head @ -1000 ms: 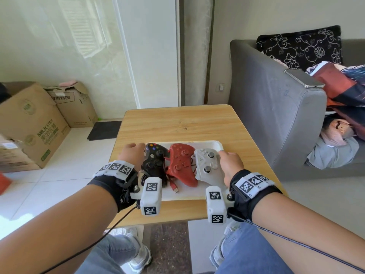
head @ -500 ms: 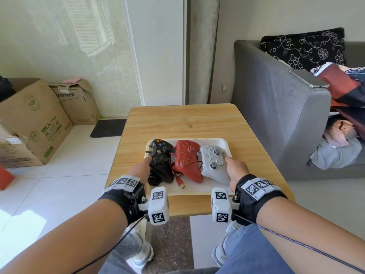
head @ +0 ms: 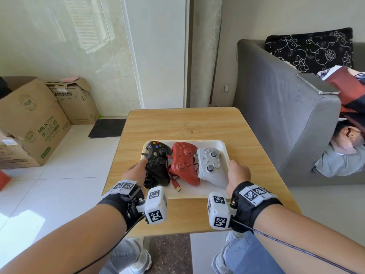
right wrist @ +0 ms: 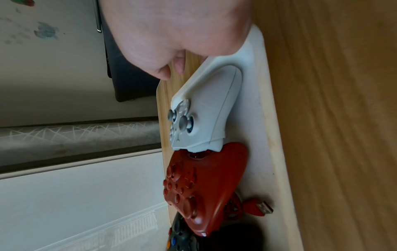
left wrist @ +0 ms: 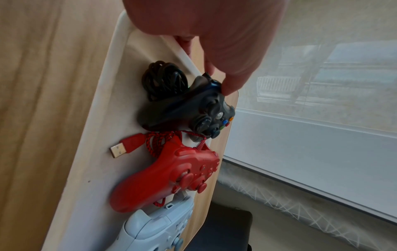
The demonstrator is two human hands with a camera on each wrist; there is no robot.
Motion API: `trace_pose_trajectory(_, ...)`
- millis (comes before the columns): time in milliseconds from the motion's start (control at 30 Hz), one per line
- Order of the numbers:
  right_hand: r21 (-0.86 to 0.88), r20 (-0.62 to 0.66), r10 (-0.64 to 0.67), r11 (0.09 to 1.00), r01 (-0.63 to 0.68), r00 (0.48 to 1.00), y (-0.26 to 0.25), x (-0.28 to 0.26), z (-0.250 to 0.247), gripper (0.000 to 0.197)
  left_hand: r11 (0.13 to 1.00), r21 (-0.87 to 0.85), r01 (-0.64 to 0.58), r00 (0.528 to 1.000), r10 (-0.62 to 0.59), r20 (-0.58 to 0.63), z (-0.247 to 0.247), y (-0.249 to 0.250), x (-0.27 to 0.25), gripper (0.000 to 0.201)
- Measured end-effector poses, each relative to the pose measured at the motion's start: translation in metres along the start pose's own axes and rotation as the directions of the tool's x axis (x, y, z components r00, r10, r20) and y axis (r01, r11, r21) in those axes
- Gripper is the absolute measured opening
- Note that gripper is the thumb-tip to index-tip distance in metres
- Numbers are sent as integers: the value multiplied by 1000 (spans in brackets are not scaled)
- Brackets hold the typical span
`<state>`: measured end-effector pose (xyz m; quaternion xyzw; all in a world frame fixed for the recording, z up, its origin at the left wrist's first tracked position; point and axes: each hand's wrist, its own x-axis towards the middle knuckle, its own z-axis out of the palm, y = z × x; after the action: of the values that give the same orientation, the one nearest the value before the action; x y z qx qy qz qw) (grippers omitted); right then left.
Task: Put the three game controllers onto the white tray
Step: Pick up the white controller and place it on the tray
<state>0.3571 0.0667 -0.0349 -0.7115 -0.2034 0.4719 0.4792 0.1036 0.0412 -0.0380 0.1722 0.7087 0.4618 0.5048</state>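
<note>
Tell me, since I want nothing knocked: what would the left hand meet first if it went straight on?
Likely the black controller: the left hand already touches its near grip on the white tray.

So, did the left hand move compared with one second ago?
Yes. The left hand came back toward the near edge of the table: before it was beside the far end of the black controller, now beside its near half.

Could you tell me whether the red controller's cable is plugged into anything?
Unplugged: the red controller's USB plug lies bare on the white tray.
</note>
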Motion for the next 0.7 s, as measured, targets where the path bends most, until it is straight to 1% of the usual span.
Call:
trace_pose_trajectory(33,5,7,-4,1000,4,1000,-3,2,4,24,1000,-8,-3,1000,3,-6,1,4,1,50)
trace_pose_trajectory(67,6,7,-3,1000,3,1000,-5,6,9,22,1000,-4,-3,1000,3,-13,2,9,4,47)
trace_pose_trajectory(133,17,-6,10,1000,-10,1000,-11,14,19,10,999,43,9,996,-5,-89,4,16,10,43)
trace_pose_trajectory(167,23,-7,12,1000,-12,1000,-15,18,24,11,999,36,12,992,-8,-122,4,22,10,43)
trace_pose_trajectory(200,23,1,15,1000,-15,1000,-19,20,28,13,1000,26,16,991,-12,-131,4,27,12,45)
trace_pose_trajectory(267,13,15,33,999,-34,999,-28,28,39,14,999,29,28,994,-25,-104,6,39,20,47)
trace_pose_trajectory(367,37,43,60,997,-62,997,-40,37,53,15,999,-41,19,999,-20,-25,12,51,43,46)
trace_pose_trajectory(467,50,59,77,996,-80,995,-51,50,69,13,997,-67,36,999,-38,-27,16,70,58,48)
trace_pose_trajectory(500,52,68,72,996,-76,995,-58,53,75,13,996,-79,41,998,-44,-39,18,77,61,44)
trace_pose_trajectory(533,58,79,69,996,-74,994,-64,57,81,16,992,-104,66,996,-72,-48,20,84,62,37)
trace_pose_trajectory(567,64,85,67,995,-72,994,-69,63,89,21,990,-116,80,993,-89,-72,22,98,48,31)
trace_pose_trajectory(600,67,90,69,995,-76,994,-74,67,96,25,988,-133,82,993,-92,-68,23,104,51,32)
trace_pose_trajectory(633,69,92,72,995,-78,993,-77,72,104,28,992,-117,53,996,-61,-65,22,100,77,31)
trace_pose_trajectory(667,72,95,76,994,-83,993,-81,75,111,31,995,-97,13,997,-20,-73,21,106,88,32)
trace_pose_trajectory(700,78,101,78,993,-86,992,-83,79,119,35,999,-46,-24,996,21,-82,18,109,104,45)
